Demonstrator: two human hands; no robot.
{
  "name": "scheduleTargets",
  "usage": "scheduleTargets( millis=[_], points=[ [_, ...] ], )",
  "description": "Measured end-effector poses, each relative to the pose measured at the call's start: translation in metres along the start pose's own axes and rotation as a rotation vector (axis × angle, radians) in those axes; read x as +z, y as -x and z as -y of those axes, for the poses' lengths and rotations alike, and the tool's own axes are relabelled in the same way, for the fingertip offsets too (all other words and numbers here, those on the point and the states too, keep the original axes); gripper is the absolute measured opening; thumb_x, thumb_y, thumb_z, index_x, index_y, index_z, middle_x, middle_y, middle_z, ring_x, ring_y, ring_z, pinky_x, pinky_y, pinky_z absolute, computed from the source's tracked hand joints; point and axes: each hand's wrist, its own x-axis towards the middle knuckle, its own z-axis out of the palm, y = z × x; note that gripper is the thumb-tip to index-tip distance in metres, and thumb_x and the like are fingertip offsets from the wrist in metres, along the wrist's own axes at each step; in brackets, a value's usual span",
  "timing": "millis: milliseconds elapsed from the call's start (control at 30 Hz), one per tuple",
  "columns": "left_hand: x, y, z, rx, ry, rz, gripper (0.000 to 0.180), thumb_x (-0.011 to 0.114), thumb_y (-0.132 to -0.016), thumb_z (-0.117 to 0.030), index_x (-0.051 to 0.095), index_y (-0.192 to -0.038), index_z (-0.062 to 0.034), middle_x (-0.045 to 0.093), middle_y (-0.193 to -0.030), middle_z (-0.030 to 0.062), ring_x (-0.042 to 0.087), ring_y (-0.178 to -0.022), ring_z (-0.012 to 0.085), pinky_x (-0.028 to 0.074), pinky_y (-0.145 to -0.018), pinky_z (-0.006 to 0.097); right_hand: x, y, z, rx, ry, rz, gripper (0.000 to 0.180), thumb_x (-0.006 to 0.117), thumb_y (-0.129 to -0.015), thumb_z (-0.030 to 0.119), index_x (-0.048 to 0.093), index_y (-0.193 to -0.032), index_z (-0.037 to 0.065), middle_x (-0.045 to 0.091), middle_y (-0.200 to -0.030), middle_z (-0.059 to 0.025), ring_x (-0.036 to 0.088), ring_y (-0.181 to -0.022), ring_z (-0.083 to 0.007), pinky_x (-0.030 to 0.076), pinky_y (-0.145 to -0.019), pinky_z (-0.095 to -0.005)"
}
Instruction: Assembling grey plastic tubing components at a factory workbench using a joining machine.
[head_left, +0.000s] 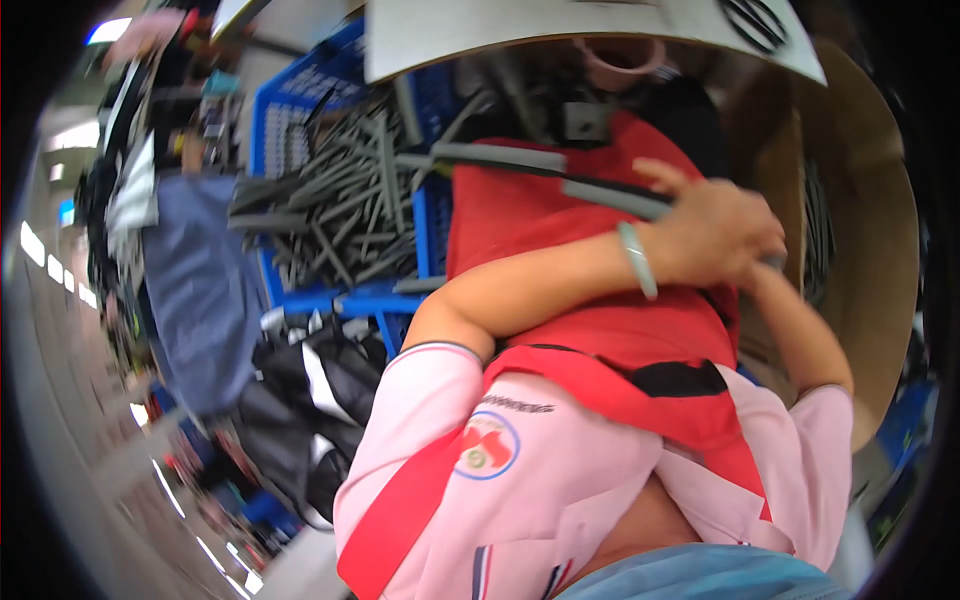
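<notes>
My left hand [705, 232], with a pale green bangle on its wrist, reaches across to the right above my lap. It is closed around a long grey and black strip [612, 195], which sticks out to the left over the red apron [540, 225]. My right hand lies under or behind the left one at the end of my right forearm [800, 325]. The hands overlap and blur, so the right fingers are mostly hidden. A second grey strip [500, 155] lines up with the held one and points toward the blue crate; whether they are joined is unclear.
A blue plastic crate [432, 225] on the left holds many loose grey strips [340, 205]. A white tabletop [590, 40] with black loops [752, 22] crosses the far side. Below it is a pink container [620, 62]. An open cardboard box [865, 200] stands at right, with dark strips inside.
</notes>
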Motion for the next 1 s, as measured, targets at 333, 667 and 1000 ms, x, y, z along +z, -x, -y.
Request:
scheduleTargets(
  millis=[333,667,1000],
  points=[
    [-0.117,0.074,0.049,-0.313,-0.056,0.28,0.021,0.058,-0.088,-0.024,0.069,-0.096,-0.0079,0.064,-0.087,0.0088,0.058,-0.091,0.0289,0.046,-0.081,0.04,-0.034,0.001,0.065,0.887,0.408,0.024,0.019,0.057,-0.092,0.012,0.053,-0.109,0.005,0.054,-0.093,-0.0037,0.055,-0.077,-0.0101,0.045,-0.075,-0.0247],
    [-0.104,0.026,-0.07,-0.077,0.739,0.343,0.025,0.062,-0.088,-0.022,0.064,-0.087,0.0026,0.06,-0.084,0.0171,0.061,-0.081,0.0319,0.047,-0.07,0.039,-0.08,-0.016,0.153,0.511,-0.253,-0.016,0.037,0.057,-0.095,0.035,0.043,-0.116,0.007,0.043,-0.078,-0.0008,0.039,-0.054,-0.0034,0.033,-0.052,-0.0199],
    [-0.193,0.182,0.095,-0.65,-0.75,-0.222,0.078,0.08,-0.065,-0.033,0.048,-0.132,-0.0077,0.052,-0.128,0.0178,0.048,-0.121,0.0346,0.04,-0.099,0.044,-0.151,0.024,0.153,0.705,0.023,-0.567,0.042,0.053,-0.098,0.024,0.046,-0.134,0.003,0.055,-0.078,-0.0009,0.038,-0.055,-0.006,0.043,-0.089,-0.0254]
  ],
)
